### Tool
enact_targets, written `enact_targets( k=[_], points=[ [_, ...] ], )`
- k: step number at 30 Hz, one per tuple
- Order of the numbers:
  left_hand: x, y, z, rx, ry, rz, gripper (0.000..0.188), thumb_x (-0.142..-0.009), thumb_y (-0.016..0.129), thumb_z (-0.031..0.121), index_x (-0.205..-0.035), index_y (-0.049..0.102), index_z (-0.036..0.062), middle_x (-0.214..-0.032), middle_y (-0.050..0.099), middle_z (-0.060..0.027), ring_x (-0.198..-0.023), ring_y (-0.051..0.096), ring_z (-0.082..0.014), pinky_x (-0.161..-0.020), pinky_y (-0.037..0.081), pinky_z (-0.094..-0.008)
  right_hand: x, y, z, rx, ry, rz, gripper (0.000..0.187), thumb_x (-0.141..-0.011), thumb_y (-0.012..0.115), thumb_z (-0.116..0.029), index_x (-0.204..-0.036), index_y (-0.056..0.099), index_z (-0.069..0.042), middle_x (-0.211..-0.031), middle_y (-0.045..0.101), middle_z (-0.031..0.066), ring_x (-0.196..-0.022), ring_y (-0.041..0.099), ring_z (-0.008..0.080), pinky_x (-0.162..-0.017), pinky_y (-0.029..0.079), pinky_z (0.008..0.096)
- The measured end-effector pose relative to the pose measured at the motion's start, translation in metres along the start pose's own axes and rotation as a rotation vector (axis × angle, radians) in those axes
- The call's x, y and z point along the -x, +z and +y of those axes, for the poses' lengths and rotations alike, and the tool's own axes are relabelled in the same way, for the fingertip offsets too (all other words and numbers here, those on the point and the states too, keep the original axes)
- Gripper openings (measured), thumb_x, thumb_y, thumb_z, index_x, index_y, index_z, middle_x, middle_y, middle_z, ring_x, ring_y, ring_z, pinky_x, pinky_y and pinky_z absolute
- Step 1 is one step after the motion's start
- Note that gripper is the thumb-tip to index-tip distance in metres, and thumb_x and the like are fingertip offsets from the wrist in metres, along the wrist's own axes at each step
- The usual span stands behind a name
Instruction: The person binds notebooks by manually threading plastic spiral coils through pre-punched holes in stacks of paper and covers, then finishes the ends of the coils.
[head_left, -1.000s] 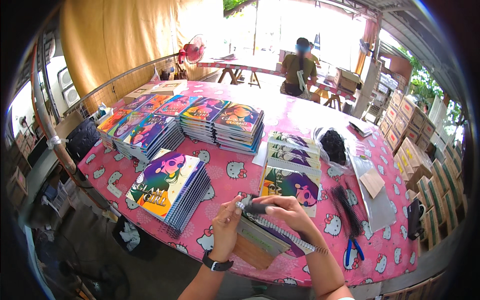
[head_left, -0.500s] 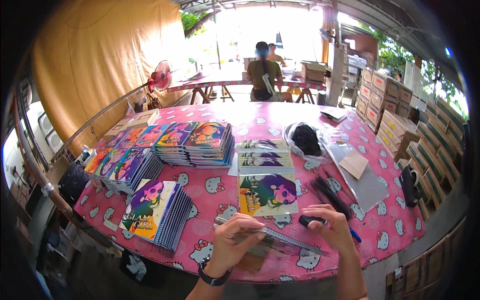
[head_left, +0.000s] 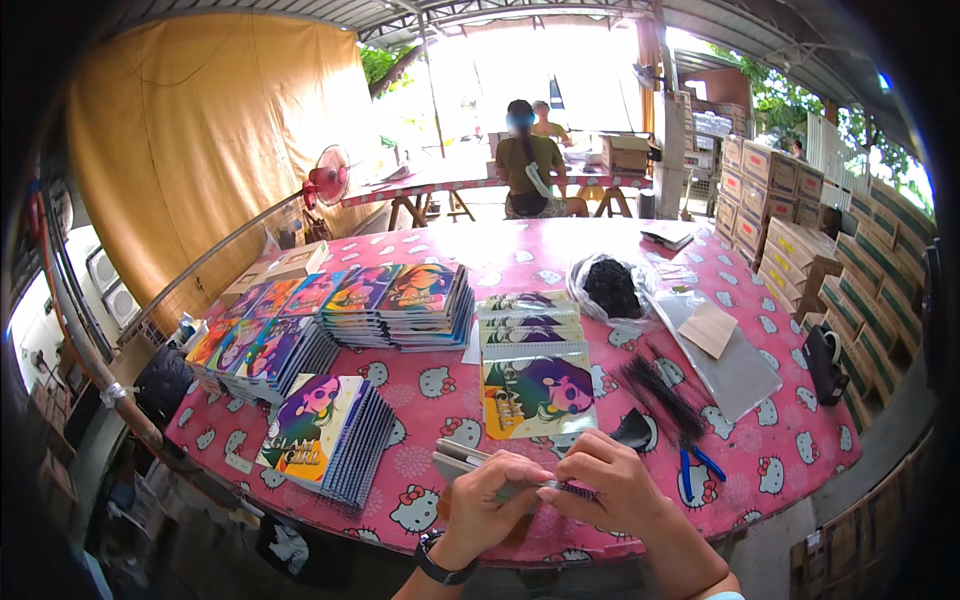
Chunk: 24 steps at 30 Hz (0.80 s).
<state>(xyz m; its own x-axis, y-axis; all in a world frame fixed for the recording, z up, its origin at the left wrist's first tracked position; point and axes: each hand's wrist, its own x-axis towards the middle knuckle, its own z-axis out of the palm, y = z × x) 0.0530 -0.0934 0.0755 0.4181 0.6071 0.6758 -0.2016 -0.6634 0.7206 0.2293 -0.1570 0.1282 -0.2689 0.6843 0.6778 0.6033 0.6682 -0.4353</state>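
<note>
My left hand (head_left: 488, 508) is closed around a spiral notebook (head_left: 460, 457), seen nearly edge-on above the near edge of the table. At the notebook's bound edge, the fingers of my right hand (head_left: 612, 488) are pinched on a dark spiral coil (head_left: 576, 490); the fingertips of both hands almost meet there. Just beyond my right hand lies a small black object (head_left: 632, 430) whose kind I cannot make out. Blue-handled pliers (head_left: 700, 470) rest to its right, beside a bundle of loose black coils (head_left: 665, 395). Farther off, notebook covers (head_left: 538, 395) overlap in a row.
Stacks of bound notebooks (head_left: 325, 435) fill the table's left side. A plastic bag of black material (head_left: 610, 288) and a grey sheet (head_left: 735, 375) with brown card lie at right. Carton boxes (head_left: 770, 185) are piled beyond. Two people (head_left: 530, 160) sit at a far table.
My right hand has moved left, from beside the black object to the notebook's coil edge. The black object now lies uncovered, and the pliers show fully. The whole view has shifted slightly.
</note>
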Motion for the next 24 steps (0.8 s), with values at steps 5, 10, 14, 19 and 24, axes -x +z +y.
enact_targets(
  k=[5,10,14,19,24],
  points=[
    [0.007,-0.002,0.0,-0.064,-0.008,0.094,0.027,-0.076,0.072,-0.001,-0.101,0.061,0.0015,-0.092,0.066,-0.009,-0.08,0.065,-0.0192,-0.071,0.051,-0.0283,-0.005,0.004,-0.008,0.08,-0.04,-0.043,0.021,-0.08,0.07,-0.014,-0.092,0.058,-0.002,-0.082,0.057,0.011,-0.075,0.058,0.0302,-0.063,0.048,0.0394],
    [-0.004,-0.007,-0.009,-0.173,-0.027,0.193,0.054,-0.075,0.077,0.01,-0.121,0.051,0.0023,-0.111,0.061,-0.0109,-0.104,0.058,-0.0207,-0.087,0.046,-0.0332,-0.025,0.015,0.0,0.033,0.092,-0.088,0.021,-0.08,0.07,-0.014,-0.092,0.058,-0.001,-0.081,0.057,0.0132,-0.074,0.058,0.0336,-0.066,0.048,0.0391],
    [-0.004,-0.039,-0.005,-0.322,0.015,0.559,0.075,-0.077,0.078,0.024,-0.137,0.038,0.0033,-0.131,0.048,-0.0127,-0.117,0.049,-0.0213,-0.097,0.039,-0.0344,-0.061,0.015,-0.003,-0.236,0.096,0.1,0.021,-0.083,0.07,-0.016,-0.089,0.056,-0.002,-0.079,0.056,0.0052,-0.066,0.053,0.0169,-0.062,0.044,0.0287],
    [0.052,-0.126,-0.009,-0.076,-0.251,0.601,0.059,-0.083,0.071,0.021,-0.132,0.043,0.0014,-0.105,0.056,-0.007,-0.085,0.056,-0.0128,-0.071,0.048,-0.0247,-0.165,0.069,-0.008,-0.823,0.185,0.349,0.014,-0.092,0.059,-0.017,-0.095,0.057,-0.004,-0.083,0.054,-0.0019,-0.076,0.048,0.0063,-0.069,0.04,0.0215],
    [0.064,-0.227,0.038,-0.167,-0.165,0.99,0.051,-0.088,0.065,0.02,-0.131,0.045,0.0017,-0.107,0.057,-0.005,-0.087,0.056,-0.0095,-0.076,0.047,-0.0238,-0.236,0.203,0.03,-1.066,0.375,0.33,0.02,-0.094,0.058,-0.022,-0.103,0.06,-0.004,-0.088,0.057,-0.0003,-0.082,0.05,0.0076,-0.076,0.042,0.0235]
  ],
)
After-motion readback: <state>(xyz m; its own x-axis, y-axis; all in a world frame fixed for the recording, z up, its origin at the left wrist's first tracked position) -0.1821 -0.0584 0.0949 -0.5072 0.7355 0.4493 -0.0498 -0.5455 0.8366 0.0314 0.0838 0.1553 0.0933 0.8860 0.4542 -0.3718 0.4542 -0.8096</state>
